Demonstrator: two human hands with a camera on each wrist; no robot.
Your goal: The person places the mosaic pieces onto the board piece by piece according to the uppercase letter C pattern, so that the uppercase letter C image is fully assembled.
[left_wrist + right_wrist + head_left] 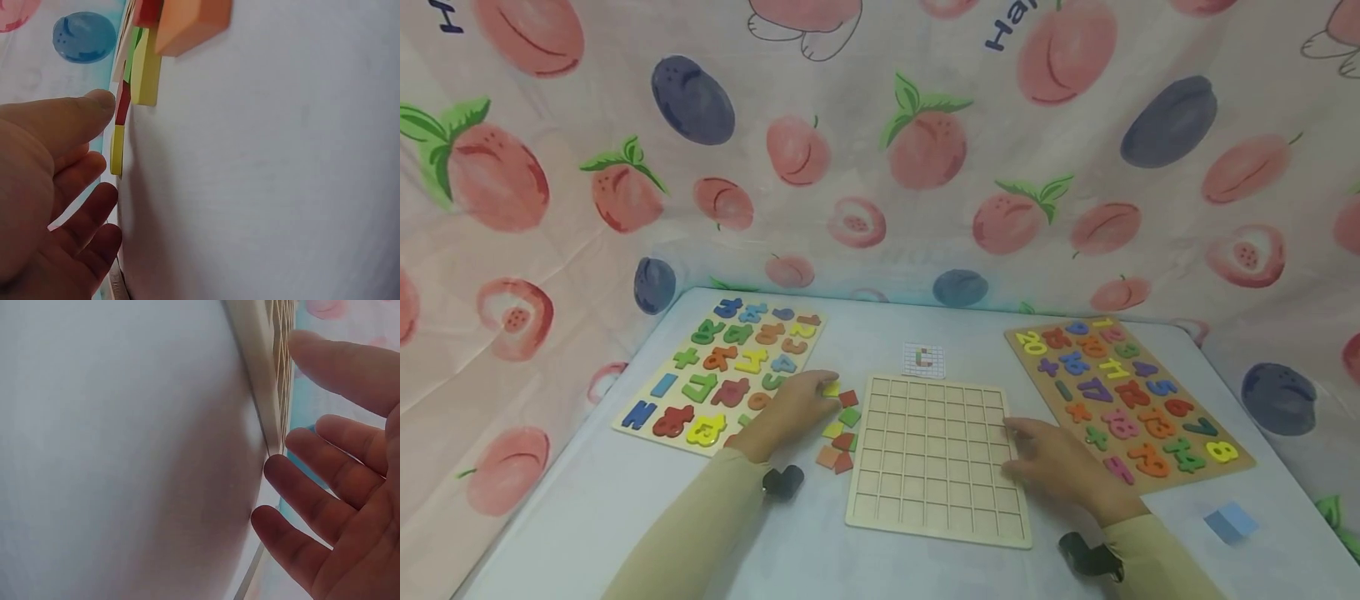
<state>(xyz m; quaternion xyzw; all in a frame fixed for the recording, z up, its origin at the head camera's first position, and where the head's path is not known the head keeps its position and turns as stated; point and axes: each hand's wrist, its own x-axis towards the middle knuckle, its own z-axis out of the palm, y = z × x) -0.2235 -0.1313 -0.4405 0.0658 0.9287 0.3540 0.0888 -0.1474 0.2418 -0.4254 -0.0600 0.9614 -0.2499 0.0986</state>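
A pale wooden grid board lies in the middle of the table, its squares bare. To its left is a loose cluster of coloured tiles, among them a yellow tile, a red tile and an orange tile. My left hand reaches to the cluster's far end, fingertips right by the yellow tile; in the left wrist view its thumb and loosely bent fingers stand apart. At the board's right edge is my right hand, its fingers spread and relaxed, holding nothing.
Behind the board lies a small card with a coloured pattern on a grid. Number puzzle boards flank the work area, one on the left and one on the right. Blue tiles lie at the right. A fruit-print curtain hangs behind.
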